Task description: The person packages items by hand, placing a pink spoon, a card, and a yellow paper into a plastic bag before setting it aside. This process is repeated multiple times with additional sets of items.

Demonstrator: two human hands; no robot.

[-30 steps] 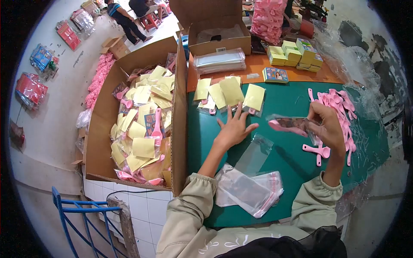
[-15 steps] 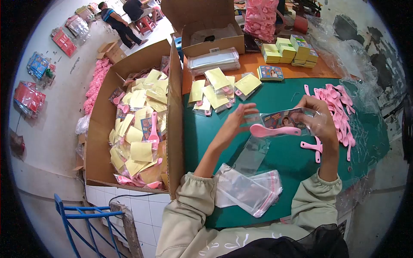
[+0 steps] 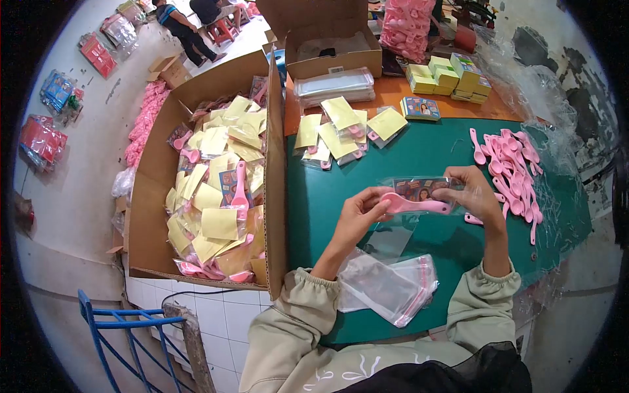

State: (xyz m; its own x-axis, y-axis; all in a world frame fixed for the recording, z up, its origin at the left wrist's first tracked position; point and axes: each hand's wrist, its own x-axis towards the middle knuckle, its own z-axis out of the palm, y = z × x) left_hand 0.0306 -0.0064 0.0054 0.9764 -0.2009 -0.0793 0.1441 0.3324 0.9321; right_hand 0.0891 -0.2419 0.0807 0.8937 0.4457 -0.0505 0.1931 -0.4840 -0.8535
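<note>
Between my two hands hangs a clear plastic bag (image 3: pixel 401 185) with a dark printed card (image 3: pixel 419 190) and a pink spoon (image 3: pixel 414 204) in it. My left hand (image 3: pixel 364 211) pinches the bag's left end, by the spoon's bowl. At the right end, my right hand (image 3: pixel 473 195) has thumb and fingers closed on the bag and card. Below lie flat clear bags (image 3: pixel 391 287) in an overlapping pile on the green table (image 3: pixel 314 229). Loose pink spoons (image 3: pixel 514 171) are heaped to the right of my right hand.
A large cardboard box (image 3: pixel 276 177) of packed bags stands at left. Filled bags with yellow cards (image 3: pixel 339 134), card stacks (image 3: pixel 445 77), plastic sleeves (image 3: pixel 335 85) and an open carton (image 3: pixel 337 60) sit farther back. People (image 3: pixel 180 29) are in the background; a blue metal frame (image 3: pixel 131 321) is lower left.
My left hand has closed on the bag's left end, where its fingers were spread before. The bag and spoon are slightly lower, and the view has shifted a little.
</note>
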